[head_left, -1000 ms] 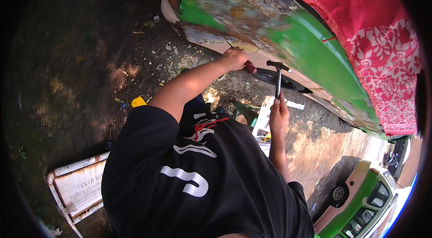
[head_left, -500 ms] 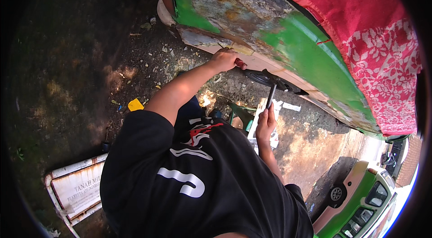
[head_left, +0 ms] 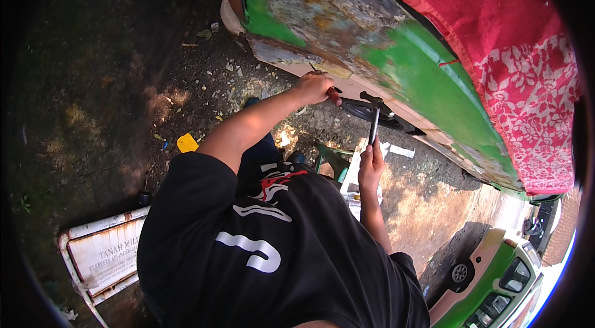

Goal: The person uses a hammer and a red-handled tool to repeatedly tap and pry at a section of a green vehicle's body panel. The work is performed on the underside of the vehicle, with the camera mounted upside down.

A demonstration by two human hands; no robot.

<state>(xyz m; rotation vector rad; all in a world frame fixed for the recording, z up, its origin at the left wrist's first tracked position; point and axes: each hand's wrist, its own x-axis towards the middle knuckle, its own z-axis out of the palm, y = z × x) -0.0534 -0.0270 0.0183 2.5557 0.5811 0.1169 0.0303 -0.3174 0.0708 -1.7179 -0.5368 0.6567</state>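
My left hand point(head_left: 314, 87) is closed around a red-handled screwdriver point(head_left: 335, 98). Its handle end sticks out toward the right, while a thin dark tip shows beyond my fingers by the pale lower panel point(head_left: 359, 85) of a vehicle body; whether it touches cannot be told. My right hand point(head_left: 371, 168) grips a hammer point(head_left: 374, 124) by its handle. The hammer's dark head stands a short way right of the screwdriver handle, apart from it. Green paint and bare, rusty patches cover the vehicle body point(head_left: 427, 70) above my hands.
A red patterned cloth point(head_left: 520, 80) drapes over the vehicle. Its dark wheel point(head_left: 356, 109) shows behind the hammer. A green stool point(head_left: 331, 160) stands below my hands, near a yellow object point(head_left: 186, 142) on the ground. A rusty white sign point(head_left: 105, 253) lies lower left; another green-and-pink vehicle point(head_left: 496, 284) is lower right.
The hammer head has turned and shows more clearly against the wheel, with my right hand slightly lower. My left hand has shifted slightly with the screwdriver still held.
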